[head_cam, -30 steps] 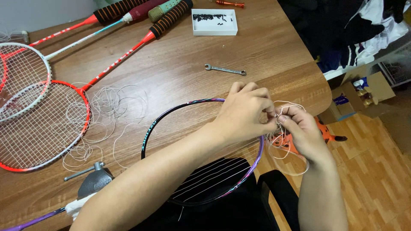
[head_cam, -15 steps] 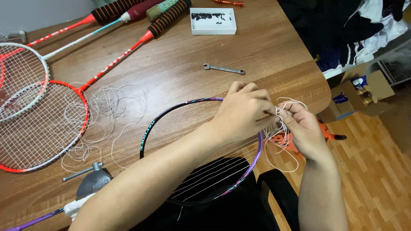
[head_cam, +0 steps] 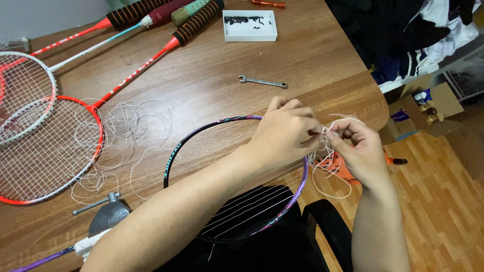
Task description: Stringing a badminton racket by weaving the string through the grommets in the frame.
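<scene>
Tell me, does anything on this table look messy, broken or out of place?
Yes. The purple-and-black racket frame under the left hand is mostly unstrung, with only a few strings across its lower part. A loose tangle of white string sprawls on the wooden table beside the red racket. Both hands pinch more string at the frame's edge.

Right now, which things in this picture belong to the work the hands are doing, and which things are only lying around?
In use:
- left hand and right hand, pinching white string
- purple-black racket frame, partly strung

Lying about:
- red racket
- white racket
- loose string pile
- wrench
- white box of small black pieces
- orange-handled tool, half hidden
</scene>
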